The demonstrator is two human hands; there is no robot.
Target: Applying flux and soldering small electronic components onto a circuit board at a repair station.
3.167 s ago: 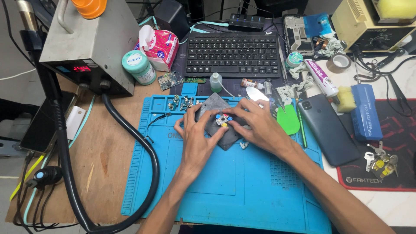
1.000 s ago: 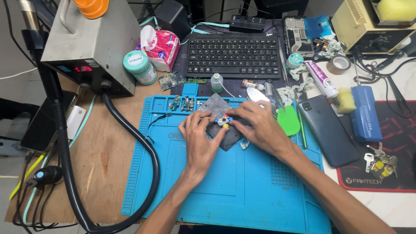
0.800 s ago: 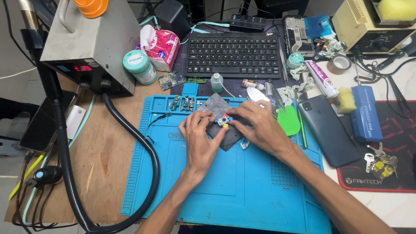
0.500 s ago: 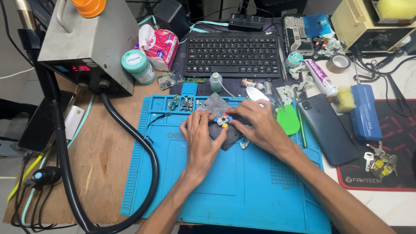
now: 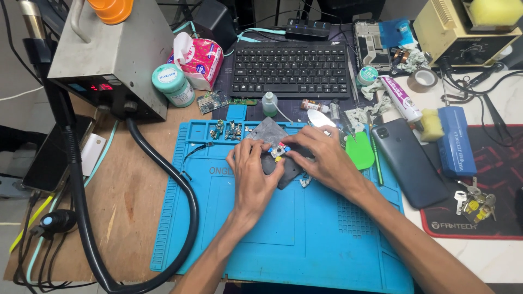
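Blue silicone mat (image 5: 305, 228) covers the middle of the wooden table (image 5: 125, 201), and both hands meet at its upper part over a dark grey pad (image 5: 272, 133). A small circuit board (image 5: 278, 151) with red, blue and yellow bits lies on that pad. The left hand (image 5: 253, 174) rests flat beside it, fingers (image 5: 239, 155) curled lightly against the board's left edge, steadying more than gripping. The right hand (image 5: 324, 158) comes in from the other side, its fingertips closed in a pinch at the board's right edge; whether a tool or a tiny part sits between them cannot be told.

It looks like fine work on the board itself, pressing or seating something. Any further move would call for a steady, light touch, with the board kept still on the pad.

Around the mat: a grey station (image 5: 114, 54) with a black hose (image 5: 174, 190), a keyboard (image 5: 289, 71), a dark phone (image 5: 408, 160), a green pick (image 5: 359, 151), and loose keys (image 5: 474, 201) on a red-edged pad.
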